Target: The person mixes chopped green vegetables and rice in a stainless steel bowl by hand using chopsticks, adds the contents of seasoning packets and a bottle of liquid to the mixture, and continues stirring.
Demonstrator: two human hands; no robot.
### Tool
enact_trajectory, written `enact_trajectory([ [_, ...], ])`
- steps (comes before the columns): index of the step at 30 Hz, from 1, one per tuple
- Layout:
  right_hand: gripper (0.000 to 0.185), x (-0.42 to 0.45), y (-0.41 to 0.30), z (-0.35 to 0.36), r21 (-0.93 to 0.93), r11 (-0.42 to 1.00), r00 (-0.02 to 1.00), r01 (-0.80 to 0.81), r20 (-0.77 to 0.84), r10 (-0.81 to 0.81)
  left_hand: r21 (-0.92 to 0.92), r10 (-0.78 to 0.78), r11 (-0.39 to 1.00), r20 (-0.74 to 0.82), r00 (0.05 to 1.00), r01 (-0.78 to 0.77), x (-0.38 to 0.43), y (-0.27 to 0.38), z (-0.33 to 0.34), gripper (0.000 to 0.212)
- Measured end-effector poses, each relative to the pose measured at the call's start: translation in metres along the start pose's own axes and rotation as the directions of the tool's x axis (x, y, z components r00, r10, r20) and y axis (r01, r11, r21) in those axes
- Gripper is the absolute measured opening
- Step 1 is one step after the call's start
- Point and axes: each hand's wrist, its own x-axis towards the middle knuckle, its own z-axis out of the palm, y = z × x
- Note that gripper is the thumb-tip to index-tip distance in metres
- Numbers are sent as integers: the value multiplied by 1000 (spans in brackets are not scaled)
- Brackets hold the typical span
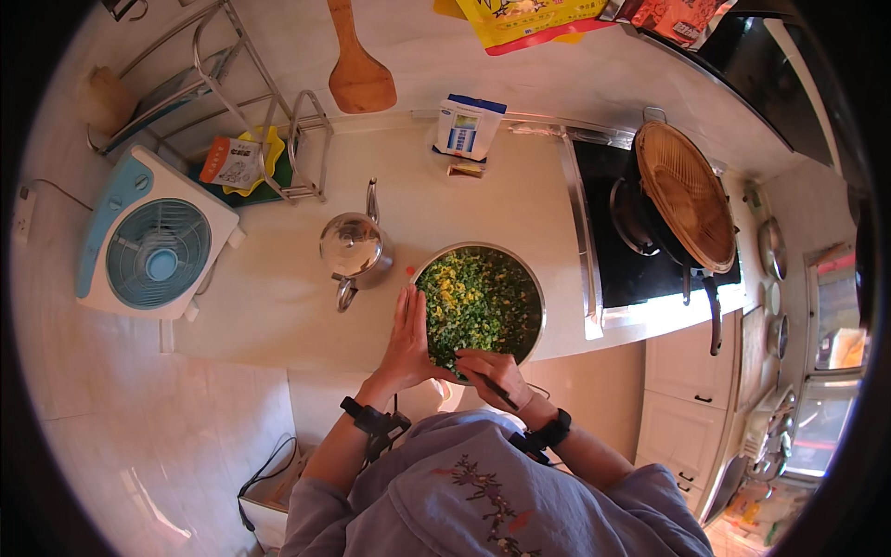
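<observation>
A round stainless steel bowl [542, 306] stands at the counter's front edge, full of finely chopped greens [480, 306]. Yellow crumbled bits, which look like egg, lie among them, mostly on the left. My left hand [407, 348] steadies the bowl, fingers along its left outer wall and thumb by the near rim. At the near right rim, my right hand [495, 379] grips a dark slender utensil [500, 393]. Its lower end is hidden by the hand and the greens, so I cannot tell what kind it is.
Left of the bowl stands a stainless steel kettle [351, 244]; farther left is a blue-and-white box fan [153, 237]. A metal rack [306, 153] and a white-and-blue packet [470, 129] are at the back. Right, a pan [647, 202] with a woven lid [686, 195] sits on the cooktop [598, 181].
</observation>
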Motion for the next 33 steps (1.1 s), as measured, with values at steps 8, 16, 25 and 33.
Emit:
enact_trajectory([
  [8,17,14,24,-40,-214,977,989,7,-141,-39,7,22,1000,-22,1000,-22,-2,-2,2,152],
  [16,10,47,23,-59,-34,992,914,-122,-393,99,50,24,998,-4,1000,-24,-1,-3,2,152],
  [25,12,33,7,-36,110,968,956,-225,-168,241,45,-40,998,33,999,38,0,5,-5,150],
  [33,13,27,-19,3,111,989,994,-96,-50,102,30,-39,999,23,999,38,2,6,-4,148],
])
